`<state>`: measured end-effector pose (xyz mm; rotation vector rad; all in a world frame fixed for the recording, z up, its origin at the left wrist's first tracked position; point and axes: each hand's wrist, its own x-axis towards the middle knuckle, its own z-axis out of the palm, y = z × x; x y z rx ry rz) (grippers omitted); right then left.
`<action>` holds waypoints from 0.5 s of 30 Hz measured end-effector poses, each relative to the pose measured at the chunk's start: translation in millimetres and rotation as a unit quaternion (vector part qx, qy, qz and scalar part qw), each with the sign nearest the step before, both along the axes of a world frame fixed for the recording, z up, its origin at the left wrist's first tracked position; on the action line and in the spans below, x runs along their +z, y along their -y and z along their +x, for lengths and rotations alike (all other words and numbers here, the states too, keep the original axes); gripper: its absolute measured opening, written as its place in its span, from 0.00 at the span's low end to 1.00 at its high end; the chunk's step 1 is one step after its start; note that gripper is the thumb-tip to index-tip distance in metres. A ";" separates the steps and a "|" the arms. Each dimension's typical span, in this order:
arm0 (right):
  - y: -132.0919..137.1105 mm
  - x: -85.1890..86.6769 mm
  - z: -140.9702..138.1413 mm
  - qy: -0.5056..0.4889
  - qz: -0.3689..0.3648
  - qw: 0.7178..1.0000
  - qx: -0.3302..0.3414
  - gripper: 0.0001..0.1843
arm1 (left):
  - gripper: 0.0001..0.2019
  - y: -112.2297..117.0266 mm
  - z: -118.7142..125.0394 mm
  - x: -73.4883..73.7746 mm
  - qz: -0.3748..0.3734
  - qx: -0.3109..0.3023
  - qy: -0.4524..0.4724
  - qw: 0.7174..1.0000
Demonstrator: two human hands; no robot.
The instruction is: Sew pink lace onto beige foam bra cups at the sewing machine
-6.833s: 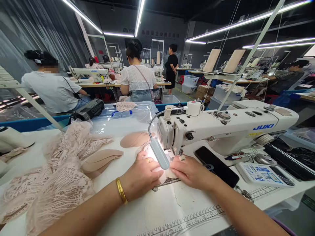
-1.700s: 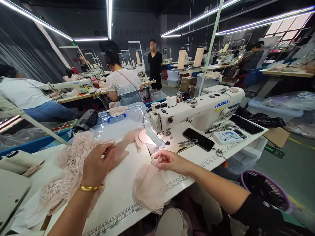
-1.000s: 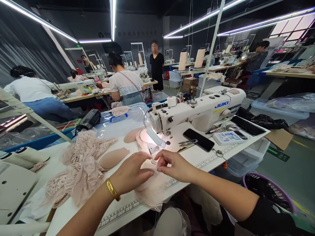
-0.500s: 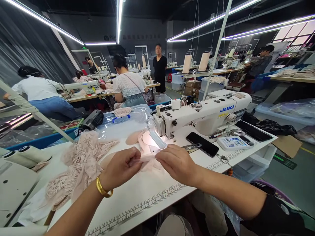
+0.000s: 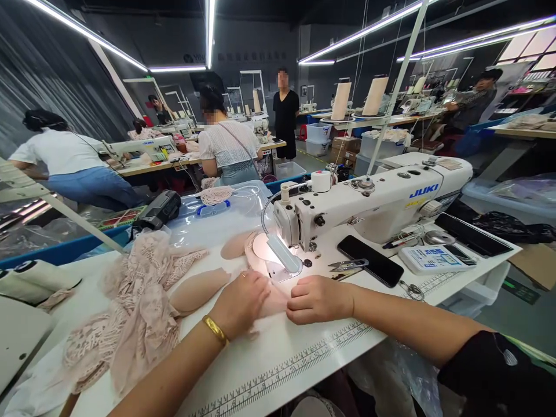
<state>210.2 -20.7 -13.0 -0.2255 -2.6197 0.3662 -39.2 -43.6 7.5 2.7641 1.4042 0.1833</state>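
Note:
My left hand (image 5: 243, 301), with a gold bangle at the wrist, lies curled on a pink lace fabric piece (image 5: 271, 304) on the white table (image 5: 278, 359). My right hand (image 5: 317, 298) rests knuckles-up on the same piece, fingers folded in. Both hands sit just in front of the lamp and needle area of the white JUKI sewing machine (image 5: 373, 200). A beige bra cup pad (image 5: 197, 291) lies just left of my left hand, another pad (image 5: 234, 246) farther back. A heap of pink lace (image 5: 134, 301) spreads at the left.
A black phone (image 5: 370, 260), thread snips (image 5: 347, 266) and a small control panel (image 5: 428, 259) lie right of the needle. A printed ruler runs along the table's front edge. Other people sew at tables behind; one person stands in the aisle.
My hands have lowered the pink piece from mid-air onto the table and pushed it toward the needle. The view has shifted slightly left and closer to the machine.

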 end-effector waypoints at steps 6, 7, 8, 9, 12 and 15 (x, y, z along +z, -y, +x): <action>-14.9 -8.3 3.0 -0.004 -0.021 0.999 -0.030 0.18 | 0.11 -10.2 7.5 -1.4 0.051 -0.026 0.034 0.998; -17.6 -9.8 4.1 0.004 -0.009 0.999 -0.040 0.19 | 0.09 -7.1 10.4 0.5 0.028 -0.053 0.025 0.998; -20.2 -11.2 5.3 0.012 0.004 0.999 -0.051 0.20 | 0.07 -4.4 13.0 2.1 0.001 -0.070 0.015 0.997; -22.5 -12.4 6.5 0.016 0.018 0.998 -0.059 0.20 | 0.07 -2.9 15.0 3.1 -0.023 -0.073 0.009 0.997; -27.4 -15.5 9.3 -0.004 0.053 0.996 -0.064 0.18 | 0.11 -7.8 15.2 1.4 -0.029 -0.022 0.031 0.999; -28.0 -17.2 10.4 -0.012 0.114 0.991 -0.063 0.18 | 0.11 -22.5 9.8 -5.1 -0.009 0.049 0.045 0.998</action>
